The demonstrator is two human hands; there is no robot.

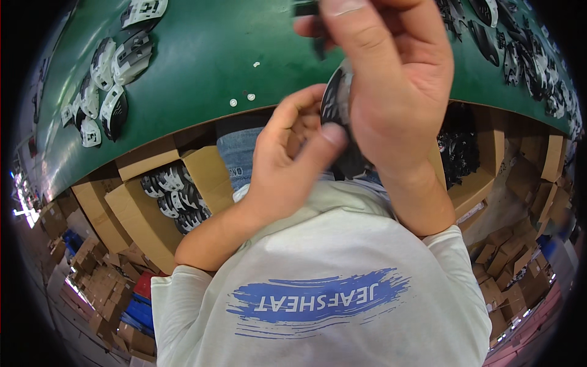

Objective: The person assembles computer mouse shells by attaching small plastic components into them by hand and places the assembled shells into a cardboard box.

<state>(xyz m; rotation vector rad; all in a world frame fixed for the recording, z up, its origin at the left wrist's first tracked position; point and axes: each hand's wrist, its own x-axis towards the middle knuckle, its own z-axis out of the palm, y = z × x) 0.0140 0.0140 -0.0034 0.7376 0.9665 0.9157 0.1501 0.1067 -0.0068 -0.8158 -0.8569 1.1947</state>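
My left hand [282,156] is closed round a curved black plastic shell [334,101] with slots in it, held upright in front of my body. Its thumb presses on the near face of the shell. My right hand [397,85] is raised nearer the camera and hides part of the shell's right side. Between its thumb and fingertips is a small black plastic piece [319,44], cut off by the top edge of the view. Whether the right palm touches the shell, I cannot tell.
A green table [202,67] spreads ahead, with small white bits [251,96] on it. Black-and-white shells [113,67] lie at left, more black parts [520,55] at right. Below its edge stand a carton [143,214] of shells and a carton [492,150] of black parts.
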